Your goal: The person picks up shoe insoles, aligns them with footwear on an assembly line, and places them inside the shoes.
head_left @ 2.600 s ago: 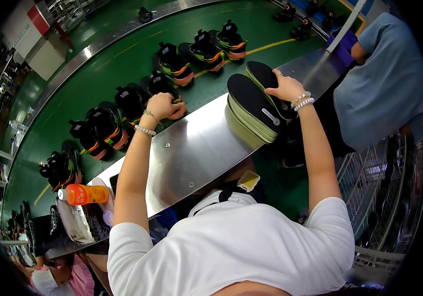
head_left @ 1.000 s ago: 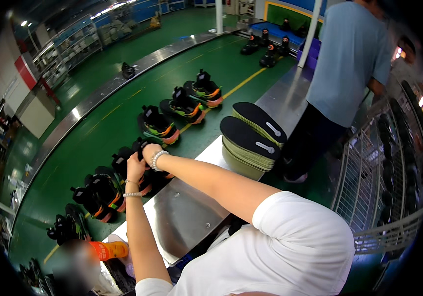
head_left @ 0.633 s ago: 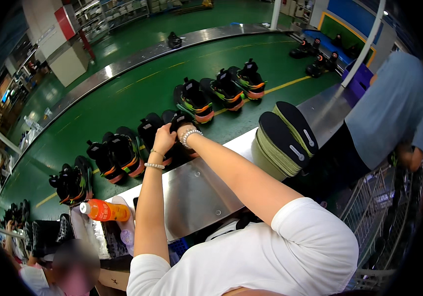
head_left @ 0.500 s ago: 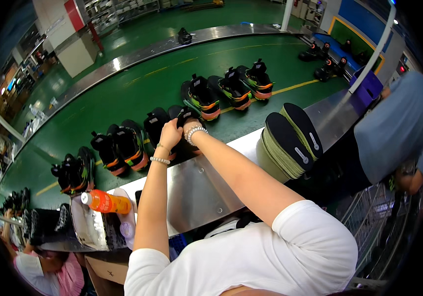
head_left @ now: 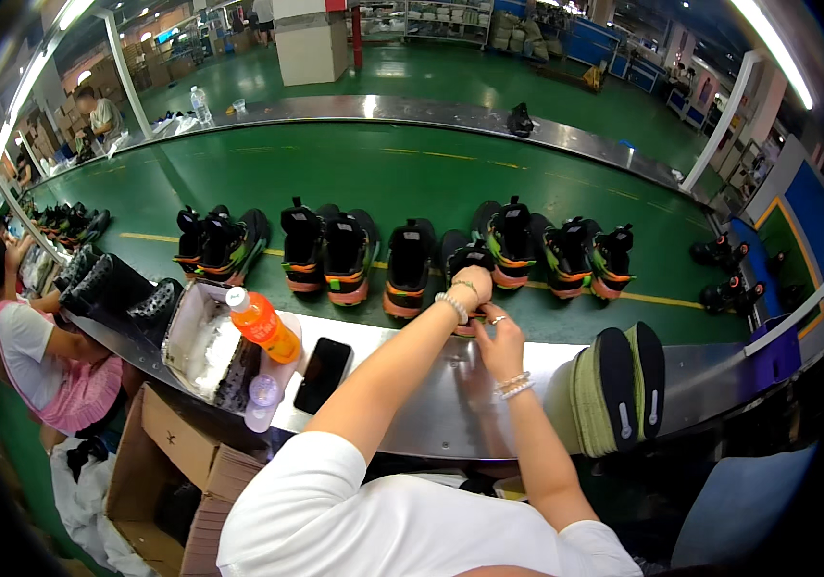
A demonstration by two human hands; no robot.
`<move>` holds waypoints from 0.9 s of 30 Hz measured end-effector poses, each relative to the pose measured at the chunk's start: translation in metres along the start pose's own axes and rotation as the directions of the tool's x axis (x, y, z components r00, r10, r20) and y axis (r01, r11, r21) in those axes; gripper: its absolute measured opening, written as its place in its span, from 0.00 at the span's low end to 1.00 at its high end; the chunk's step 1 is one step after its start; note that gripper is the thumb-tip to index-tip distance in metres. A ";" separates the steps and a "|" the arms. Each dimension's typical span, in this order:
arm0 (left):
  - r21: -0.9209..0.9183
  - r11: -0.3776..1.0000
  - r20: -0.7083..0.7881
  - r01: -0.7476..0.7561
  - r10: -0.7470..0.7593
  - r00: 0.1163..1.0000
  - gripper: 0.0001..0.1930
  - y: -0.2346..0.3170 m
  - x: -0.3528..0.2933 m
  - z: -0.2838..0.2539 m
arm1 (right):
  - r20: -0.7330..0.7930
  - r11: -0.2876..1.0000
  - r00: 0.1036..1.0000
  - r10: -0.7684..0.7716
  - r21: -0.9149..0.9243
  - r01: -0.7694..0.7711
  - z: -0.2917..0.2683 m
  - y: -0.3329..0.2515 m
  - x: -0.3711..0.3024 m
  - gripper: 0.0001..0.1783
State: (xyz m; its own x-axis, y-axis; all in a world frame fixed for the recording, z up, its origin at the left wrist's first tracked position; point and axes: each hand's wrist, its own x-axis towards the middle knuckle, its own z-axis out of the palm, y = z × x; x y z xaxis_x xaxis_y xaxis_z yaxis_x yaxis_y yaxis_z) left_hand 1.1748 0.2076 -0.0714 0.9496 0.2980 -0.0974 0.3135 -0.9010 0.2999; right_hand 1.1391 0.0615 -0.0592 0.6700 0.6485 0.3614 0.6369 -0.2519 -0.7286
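Observation:
A black sneaker [head_left: 468, 252] with orange and green trim stands on the green belt, its heel toward me. My left hand [head_left: 473, 283] is closed on the top of this shoe, covering part of its opening. Lower down, my right hand [head_left: 501, 344] has its fingers bent and pressed together at the shoe's heel; the fingertips are partly hidden. Just left of it stands a matching sneaker [head_left: 410, 264]. To the right are several more of the same kind, the closest being another sneaker [head_left: 510, 245].
A stack of black-and-green insoles [head_left: 614, 389] stands on the metal ledge [head_left: 412, 404] at right. Left are a phone [head_left: 323, 375], an orange drink bottle [head_left: 263, 325], a worn box [head_left: 202, 337] and black boots [head_left: 109, 288]. A person in pink [head_left: 71, 380] sits far left.
My view has swung left, so the scene sits further right. My right hand has gone from the sneaker's top down to its heel, while my left hand now lies over the shoe's top.

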 end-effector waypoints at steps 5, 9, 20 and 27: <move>-0.269 0.872 0.344 0.408 -0.308 0.887 0.13 -0.092 0.087 0.095 | 0.007 0.999 1.000 0.014 -0.052 -0.014 0.021 -0.020 0.004 0.12; 0.028 0.993 0.352 -0.114 0.097 0.931 0.12 -0.025 0.030 0.038 | -0.072 0.998 0.996 0.054 -0.021 -0.055 -0.004 0.009 0.012 0.10; -0.102 0.927 0.617 -0.361 0.343 0.708 0.10 -0.093 0.058 0.056 | 0.168 0.754 0.971 0.169 -0.657 -0.017 -0.018 0.056 0.124 0.26; 0.241 -0.336 0.775 -0.911 0.632 -0.028 0.06 -0.143 0.078 0.064 | 0.025 0.471 0.996 0.089 -0.882 -0.020 -0.022 0.069 0.141 0.16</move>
State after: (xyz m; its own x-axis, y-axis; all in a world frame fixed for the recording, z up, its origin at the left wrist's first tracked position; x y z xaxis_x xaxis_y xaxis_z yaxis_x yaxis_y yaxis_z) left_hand 1.2037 0.3395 -0.1828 0.1726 -0.8220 -0.5428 -0.9697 -0.0449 -0.2403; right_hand 1.2863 0.1198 -0.0455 0.7139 0.6415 0.2807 0.6233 -0.7648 0.1627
